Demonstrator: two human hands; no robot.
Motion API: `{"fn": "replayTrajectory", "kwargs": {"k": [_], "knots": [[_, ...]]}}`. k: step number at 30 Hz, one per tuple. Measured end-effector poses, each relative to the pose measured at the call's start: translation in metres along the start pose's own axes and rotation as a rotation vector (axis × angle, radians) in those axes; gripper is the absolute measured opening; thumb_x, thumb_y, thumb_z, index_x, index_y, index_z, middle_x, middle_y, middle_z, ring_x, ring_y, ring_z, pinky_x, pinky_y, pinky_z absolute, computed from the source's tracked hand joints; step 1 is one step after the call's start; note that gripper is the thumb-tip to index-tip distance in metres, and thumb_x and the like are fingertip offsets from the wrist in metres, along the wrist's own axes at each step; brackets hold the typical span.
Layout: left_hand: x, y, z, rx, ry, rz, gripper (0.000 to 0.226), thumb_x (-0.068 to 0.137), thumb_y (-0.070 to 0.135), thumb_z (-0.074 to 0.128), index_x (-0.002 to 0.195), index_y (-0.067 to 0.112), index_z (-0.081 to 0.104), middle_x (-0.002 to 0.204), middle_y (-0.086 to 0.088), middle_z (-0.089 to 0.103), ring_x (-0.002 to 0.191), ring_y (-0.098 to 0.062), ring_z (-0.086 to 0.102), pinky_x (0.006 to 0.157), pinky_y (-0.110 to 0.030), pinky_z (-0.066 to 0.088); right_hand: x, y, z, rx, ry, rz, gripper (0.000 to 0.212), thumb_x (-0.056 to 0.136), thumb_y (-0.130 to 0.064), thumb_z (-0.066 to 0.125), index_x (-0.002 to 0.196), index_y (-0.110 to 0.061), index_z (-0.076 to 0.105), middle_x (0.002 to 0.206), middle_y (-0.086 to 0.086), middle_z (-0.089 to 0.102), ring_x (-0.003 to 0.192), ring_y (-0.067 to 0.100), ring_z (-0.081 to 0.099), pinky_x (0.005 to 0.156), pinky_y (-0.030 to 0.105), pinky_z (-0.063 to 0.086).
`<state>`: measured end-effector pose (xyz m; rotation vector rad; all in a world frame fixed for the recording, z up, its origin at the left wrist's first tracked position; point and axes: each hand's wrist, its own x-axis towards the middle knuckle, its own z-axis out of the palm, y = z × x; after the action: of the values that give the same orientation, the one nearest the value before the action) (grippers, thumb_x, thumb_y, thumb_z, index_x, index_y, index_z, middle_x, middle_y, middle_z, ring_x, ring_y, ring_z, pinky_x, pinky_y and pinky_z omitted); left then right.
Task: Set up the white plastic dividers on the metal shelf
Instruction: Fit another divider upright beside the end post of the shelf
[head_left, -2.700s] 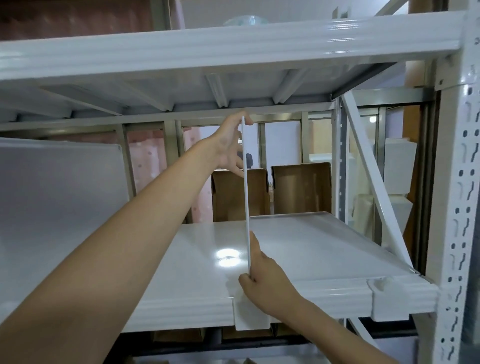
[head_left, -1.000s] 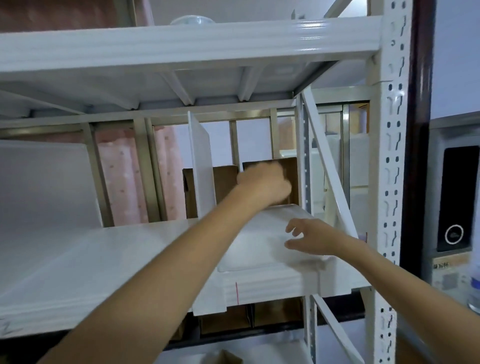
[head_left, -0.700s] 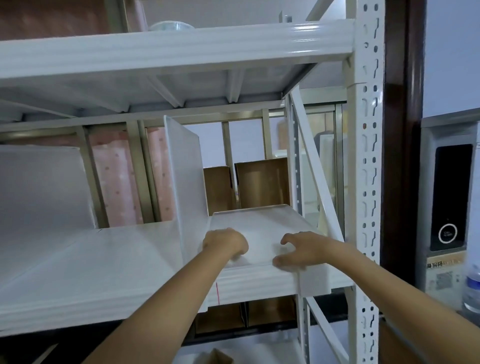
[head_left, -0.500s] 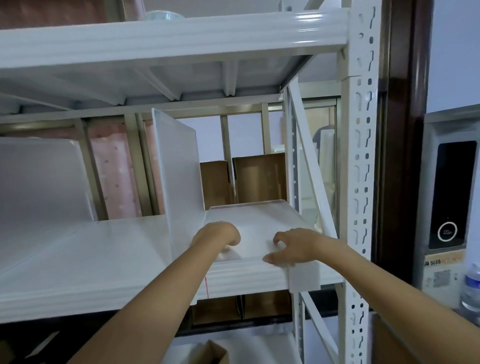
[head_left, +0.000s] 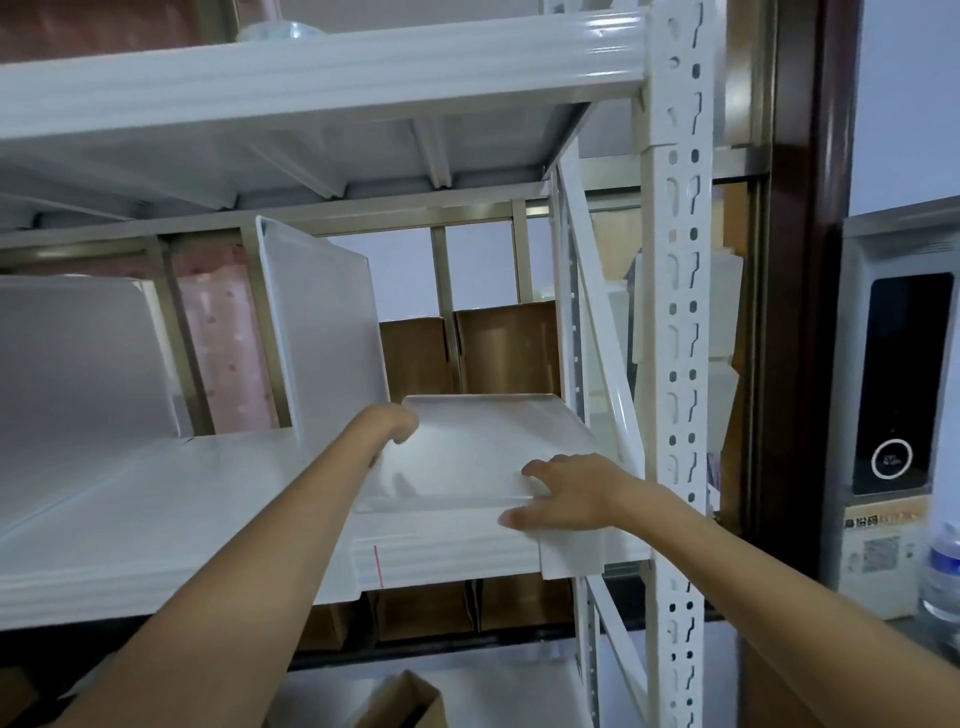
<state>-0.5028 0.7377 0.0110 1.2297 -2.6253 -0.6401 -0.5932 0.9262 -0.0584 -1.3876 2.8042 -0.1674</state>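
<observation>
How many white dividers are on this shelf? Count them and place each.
3. The left divider stands upright at the far left, the middle divider upright mid-shelf, the flat divider lies at the right end. More may be hidden off-frame left.

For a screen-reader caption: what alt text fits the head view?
Two bare hands, left hand and right hand, rest on a flat white divider lying on a metal shelf, beside an upright divider.

wall: pale | door frame: dark wood | cardboard boxes: behind
</observation>
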Motion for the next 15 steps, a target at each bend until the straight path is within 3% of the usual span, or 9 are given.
{"fn": "replayTrajectory", "kwargs": {"k": [3,7,10,11,13,15], "knots": [[-0.007,0.010,-0.013,0.001,0.052,0.039,0.043,0.097,0.008,0.040,0.138,-0.004,0.040,0.142,-0.022,0.043,0.129,-0.035,0.046,0.103,-0.039,0.040,-0.002,0.003,0.000,0.055,0.091,-0.009,0.078,0.081,-0.068,0.051,0.143,-0.025,0.032,0.129,0.004,0.054,0.114,0.024,0.054,0.096,0.037,0.046],[-0.019,0.040,-0.045,-0.086,0.141,0.138,0.043,0.096,0.011,0.043,0.137,-0.002,0.038,0.137,-0.020,0.043,0.120,-0.035,0.049,0.093,-0.039,0.045,0.000,0.001,-0.006,0.066,0.220,0.018,0.060,0.089,-0.041,0.052,0.142,-0.021,0.032,0.120,0.007,0.056,0.104,0.027,0.058,0.088,0.038,0.051],[-0.024,0.062,-0.066,-0.415,0.100,0.203,0.034,0.093,0.011,0.045,0.124,0.001,0.044,0.101,-0.015,0.049,0.082,-0.026,0.053,0.063,-0.031,0.046,0.000,0.002,-0.017,0.083,0.315,0.052,0.045,0.093,-0.014,0.040,0.138,-0.017,0.037,0.106,0.011,0.060,0.091,0.029,0.060,0.077,0.037,0.053],[-0.029,0.068,-0.071,-0.559,0.079,0.226,0.028,0.093,0.012,0.046,0.119,0.002,0.045,0.091,-0.011,0.047,0.074,-0.021,0.052,0.059,-0.028,0.047,-0.001,0.004,-0.023,0.082,0.337,0.063,0.045,0.093,-0.009,0.038,0.137,-0.015,0.038,0.100,0.011,0.059,0.085,0.029,0.059,0.070,0.035,0.051],[-0.038,0.080,-0.078,-0.815,0.067,0.284,0.026,0.094,0.018,0.048,0.117,0.006,0.043,0.086,-0.008,0.044,0.073,-0.019,0.053,0.064,-0.027,0.053,-0.003,0.004,-0.035,0.106,0.367,0.080,0.043,0.093,-0.005,0.038,0.136,-0.012,0.040,0.097,0.013,0.058,0.077,0.027,0.053,0.065,0.031,0.044],[-0.042,0.092,-0.080,-0.992,0.042,0.381,0.040,0.091,0.028,0.053,0.124,0.008,0.043,0.093,-0.009,0.047,0.081,-0.022,0.057,0.075,-0.030,0.057,-0.002,0.003,-0.046,0.160,0.387,0.087,0.040,0.095,-0.007,0.039,0.134,-0.010,0.042,0.108,0.016,0.061,0.078,0.026,0.053,0.066,0.031,0.045]]}}
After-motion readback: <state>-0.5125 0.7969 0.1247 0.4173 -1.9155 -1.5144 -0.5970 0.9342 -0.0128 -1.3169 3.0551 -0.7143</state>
